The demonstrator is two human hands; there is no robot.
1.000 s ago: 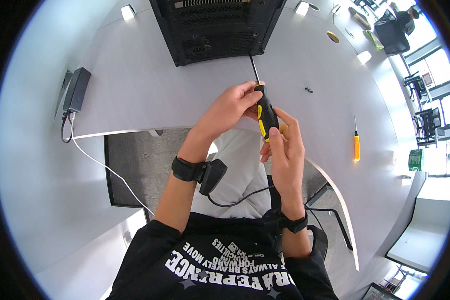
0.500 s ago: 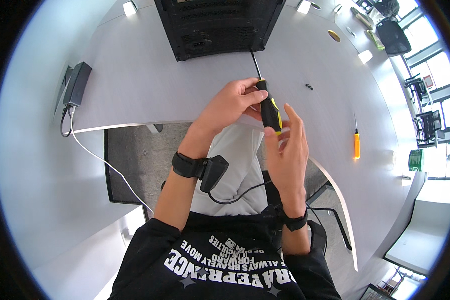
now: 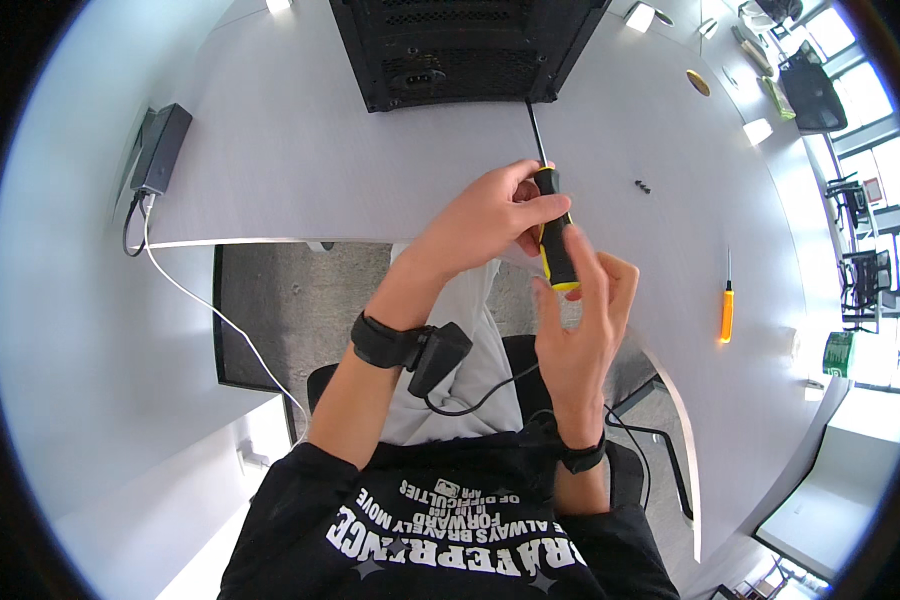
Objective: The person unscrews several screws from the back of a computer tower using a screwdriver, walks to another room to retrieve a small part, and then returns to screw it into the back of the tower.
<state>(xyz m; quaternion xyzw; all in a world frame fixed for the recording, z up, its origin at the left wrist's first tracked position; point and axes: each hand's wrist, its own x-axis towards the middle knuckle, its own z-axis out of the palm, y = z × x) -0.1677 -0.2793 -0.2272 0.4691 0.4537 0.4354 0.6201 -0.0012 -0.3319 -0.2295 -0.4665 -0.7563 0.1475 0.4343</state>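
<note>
A black-and-yellow screwdriver points away from me, its shaft reaching the near right corner of a black computer case. Whether the tip sits in a screw is too small to tell. My left hand is closed around the front of the handle, thumb on top. At the handle's back end is my right hand, fingers apart and stretched, the index finger lying against or just over the handle. Several small dark screws lie on the table to the right of the screwdriver.
A second screwdriver with an orange handle lies farther right on the light grey table. A black power adapter with a white cable stands at the left edge. A green-and-white container is at the far right.
The view has shifted, so the case and table sit differently in it. My left hand still grips the screwdriver; my right hand's fingers have turned and spread around the handle's end.
</note>
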